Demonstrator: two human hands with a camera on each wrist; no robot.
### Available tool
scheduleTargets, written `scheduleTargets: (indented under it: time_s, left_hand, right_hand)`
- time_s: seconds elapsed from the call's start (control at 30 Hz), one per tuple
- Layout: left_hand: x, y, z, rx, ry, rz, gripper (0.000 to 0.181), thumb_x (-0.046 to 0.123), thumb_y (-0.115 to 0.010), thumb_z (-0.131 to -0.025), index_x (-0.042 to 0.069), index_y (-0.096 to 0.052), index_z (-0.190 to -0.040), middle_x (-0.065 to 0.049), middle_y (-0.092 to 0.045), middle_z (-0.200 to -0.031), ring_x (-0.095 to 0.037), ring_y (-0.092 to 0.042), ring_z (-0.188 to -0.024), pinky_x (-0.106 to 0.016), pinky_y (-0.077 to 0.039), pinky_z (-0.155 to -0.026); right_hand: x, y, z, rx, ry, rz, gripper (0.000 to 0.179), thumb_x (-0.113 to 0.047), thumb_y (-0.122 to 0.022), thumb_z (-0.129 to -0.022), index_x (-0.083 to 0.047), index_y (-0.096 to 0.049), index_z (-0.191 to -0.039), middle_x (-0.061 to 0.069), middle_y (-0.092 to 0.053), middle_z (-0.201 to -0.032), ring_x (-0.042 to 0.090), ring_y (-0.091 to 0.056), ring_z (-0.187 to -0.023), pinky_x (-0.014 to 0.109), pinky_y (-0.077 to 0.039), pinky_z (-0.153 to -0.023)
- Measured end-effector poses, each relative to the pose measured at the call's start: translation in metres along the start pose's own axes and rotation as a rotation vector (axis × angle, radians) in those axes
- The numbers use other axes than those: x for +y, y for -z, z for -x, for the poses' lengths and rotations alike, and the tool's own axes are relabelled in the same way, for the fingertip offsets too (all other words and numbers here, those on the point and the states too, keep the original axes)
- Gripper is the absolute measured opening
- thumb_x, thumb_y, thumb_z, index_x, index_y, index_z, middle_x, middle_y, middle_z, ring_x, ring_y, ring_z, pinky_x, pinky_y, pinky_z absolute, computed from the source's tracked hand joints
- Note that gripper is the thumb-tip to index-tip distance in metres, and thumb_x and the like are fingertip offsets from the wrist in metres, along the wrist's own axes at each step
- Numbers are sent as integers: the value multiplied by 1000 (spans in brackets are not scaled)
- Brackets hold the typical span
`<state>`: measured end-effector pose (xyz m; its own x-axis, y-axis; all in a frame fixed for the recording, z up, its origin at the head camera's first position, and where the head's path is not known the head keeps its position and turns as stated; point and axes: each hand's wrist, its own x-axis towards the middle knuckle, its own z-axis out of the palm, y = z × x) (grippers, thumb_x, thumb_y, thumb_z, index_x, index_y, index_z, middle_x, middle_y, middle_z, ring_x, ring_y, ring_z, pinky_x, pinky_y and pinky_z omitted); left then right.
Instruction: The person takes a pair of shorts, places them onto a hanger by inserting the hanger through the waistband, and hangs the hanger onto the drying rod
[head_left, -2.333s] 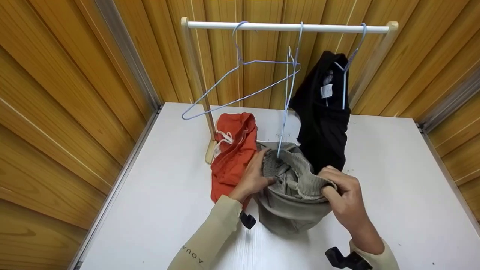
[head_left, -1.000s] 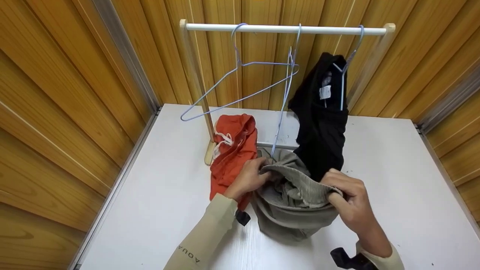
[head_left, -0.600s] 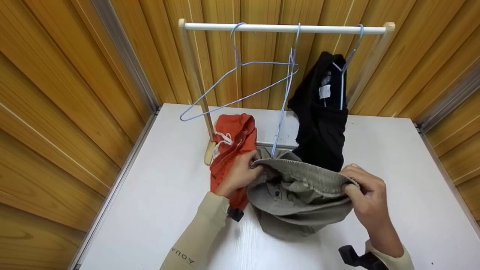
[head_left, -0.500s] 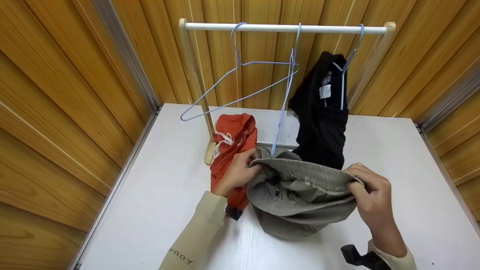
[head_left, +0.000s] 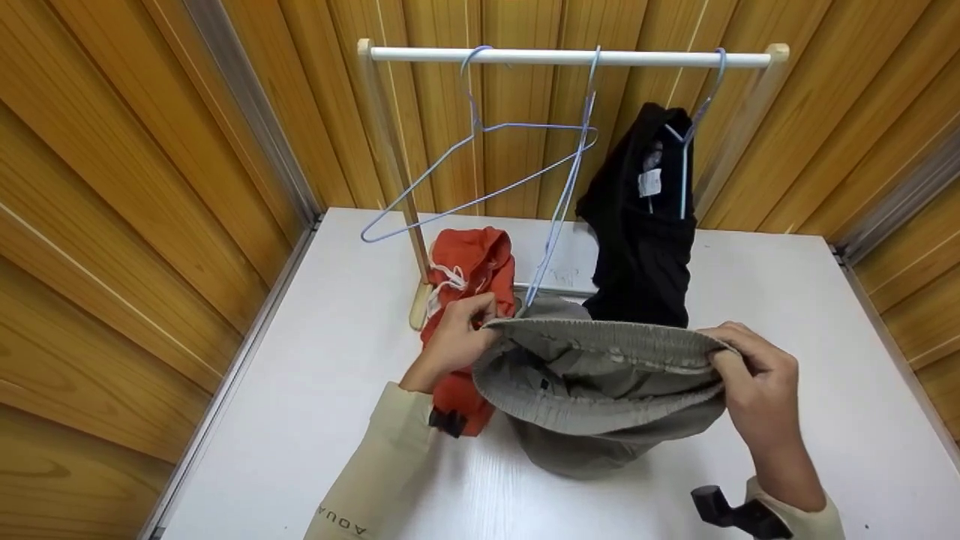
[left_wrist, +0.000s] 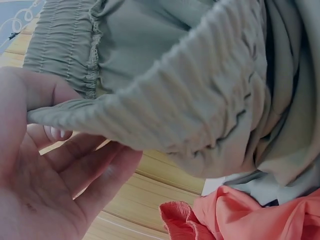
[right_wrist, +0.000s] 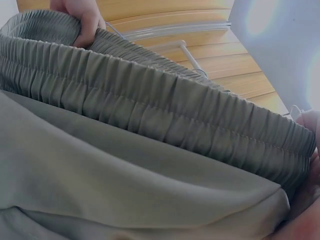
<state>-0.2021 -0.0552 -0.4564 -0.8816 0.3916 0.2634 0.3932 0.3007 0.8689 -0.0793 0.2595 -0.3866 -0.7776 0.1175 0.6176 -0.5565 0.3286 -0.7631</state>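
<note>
Head view: grey-green woven cloth garment held in front of the white-railed wooden clothes rack, waistband spread; left hand pinches one side, right hand grips the other. Crumpled red drawstring cloth garment at rack's left; black cloth garment hangs toward its right end.

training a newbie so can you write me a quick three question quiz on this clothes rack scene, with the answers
1. What are the left hand and the right hand both pinching?
2. True or false: in the head view, the black garment is on the hanger nearest the right end of the rail.
3. Fill in the gap: the garment with the white drawstring is ____.

Key
1. The waistband of the grey garment.
2. True.
3. Red.
</note>
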Motion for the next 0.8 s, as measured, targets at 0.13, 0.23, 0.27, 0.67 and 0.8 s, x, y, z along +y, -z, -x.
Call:
scheduleTargets:
  time_s: [0.13,0.23,0.27,0.67,0.8]
  left_hand:
    - [12,7,5,-12,8,31,9,-10,-53,-79,-7,-46,-74,-2,-35,-67,-11,-37,-65,-24,-27,-62]
    - [24,13,8,-13,30,77,12,-11,-51,-78,-5,-43,-72,-1,-33,-66,-8,-36,-64,-24,-28,-62]
    - [27,14,9,-12,36,93,13,-11,-50,-78,-4,-42,-71,0,-33,-66,-7,-36,-64,-23,-28,-62]
    - [20,19,11,-25,165,240,28,-1,-54,-85,14,-39,-66,5,-33,-64,-8,-36,-61,-24,-29,-59]
    - [21,18,12,-20,250,254,31,9,-60,-89,18,-42,-65,7,-34,-64,-9,-37,-63,-25,-30,-61]
  right_hand:
    - [1,0,1,-37,-6,-23,25,19,-44,-86,13,-68,-87,-3,-69,-83,6,-61,-75,13,-46,-70]
    - [1,-2,3,-74,-23,-13,27,19,-44,-85,10,-69,-87,-2,-68,-83,6,-60,-75,13,-45,-69]
    - [1,-3,4,-86,-34,-5,28,19,-44,-85,9,-69,-87,-1,-68,-83,6,-60,-75,14,-45,-68]
    - [5,-11,12,-175,-134,146,25,14,-60,-84,-3,-70,-97,3,-66,-95,7,-54,-73,17,-42,-62]
    - [5,-14,15,-212,-176,188,23,10,-63,-85,-7,-70,-99,3,-67,-99,6,-56,-72,16,-45,-61]
